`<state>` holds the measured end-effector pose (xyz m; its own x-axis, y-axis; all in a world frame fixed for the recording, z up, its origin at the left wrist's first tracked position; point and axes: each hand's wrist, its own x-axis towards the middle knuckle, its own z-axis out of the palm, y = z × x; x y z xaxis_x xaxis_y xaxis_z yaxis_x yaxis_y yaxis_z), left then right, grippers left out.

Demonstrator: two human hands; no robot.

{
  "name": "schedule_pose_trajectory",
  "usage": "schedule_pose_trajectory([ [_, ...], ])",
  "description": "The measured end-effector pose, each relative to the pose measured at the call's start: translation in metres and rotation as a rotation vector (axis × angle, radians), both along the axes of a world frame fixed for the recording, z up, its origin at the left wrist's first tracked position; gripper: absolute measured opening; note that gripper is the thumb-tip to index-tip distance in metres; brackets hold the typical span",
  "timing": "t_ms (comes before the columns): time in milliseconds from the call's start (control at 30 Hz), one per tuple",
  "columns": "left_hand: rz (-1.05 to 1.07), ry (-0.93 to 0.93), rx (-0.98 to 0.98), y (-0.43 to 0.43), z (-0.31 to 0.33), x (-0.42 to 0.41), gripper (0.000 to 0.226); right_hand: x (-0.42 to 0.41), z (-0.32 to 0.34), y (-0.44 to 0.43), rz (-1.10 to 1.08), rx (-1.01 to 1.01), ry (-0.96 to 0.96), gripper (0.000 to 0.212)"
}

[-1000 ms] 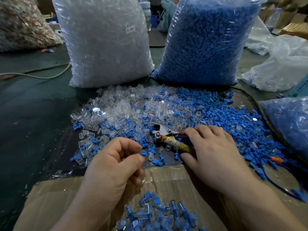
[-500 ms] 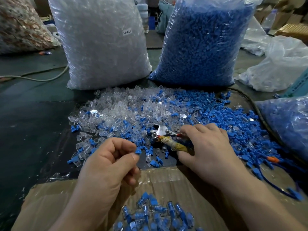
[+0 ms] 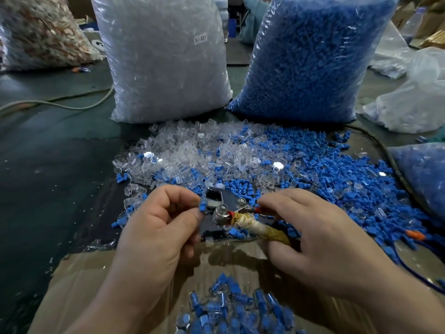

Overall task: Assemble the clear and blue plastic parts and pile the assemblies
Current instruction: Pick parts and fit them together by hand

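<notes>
Dark green surface (image 3: 48, 179) lay bare along its left side, the only open room. Toward the far edge two stuffed bags stood side by side, the bag of clear parts (image 3: 166, 59) and the bag of blue parts (image 3: 310, 59), and a third bag (image 3: 426, 174) crowded the right edge. In front of them spread loose clear parts (image 3: 190, 153) and loose blue parts (image 3: 327, 169), mixed where they met. A cardboard sheet (image 3: 96, 285) covered the near edge and carried the pile of assemblies (image 3: 231, 312).

Over the near rim of the scatter the left hand (image 3: 159, 227) pinched a blue part (image 3: 203, 208) between thumb and forefinger, its other fingers curled. The part sat at the mouth of a hand tool (image 3: 226, 206); whether they touched could not be told. The right hand (image 3: 320, 239) grasped the tool's tape-wrapped handle, fingers curled round it. The blue part looked small, blocky and opaque, half hidden by the fingertips.
</notes>
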<state>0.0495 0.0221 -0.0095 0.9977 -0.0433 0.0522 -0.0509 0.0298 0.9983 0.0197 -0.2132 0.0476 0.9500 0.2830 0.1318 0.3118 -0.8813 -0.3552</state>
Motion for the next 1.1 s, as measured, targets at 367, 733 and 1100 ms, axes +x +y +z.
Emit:
schedule_pose_trajectory([
  [367, -0.063, -0.014, 0.039, -0.001, 0.009, -0.003, 0.016, 0.004, -0.003, -0.001, 0.063, -0.051, 0.04, 0.064],
  [733, -0.001, -0.029, 0.122, -0.007, 0.019, -0.008, 0.038, 0.007, -0.001, 0.003, 0.05, -0.035, 0.055, 0.057],
  [1100, -0.082, 0.205, 0.18, -0.017, 0.029, -0.013, 0.038, 0.028, -0.016, -0.003, -0.177, -0.272, 0.018, 0.072],
])
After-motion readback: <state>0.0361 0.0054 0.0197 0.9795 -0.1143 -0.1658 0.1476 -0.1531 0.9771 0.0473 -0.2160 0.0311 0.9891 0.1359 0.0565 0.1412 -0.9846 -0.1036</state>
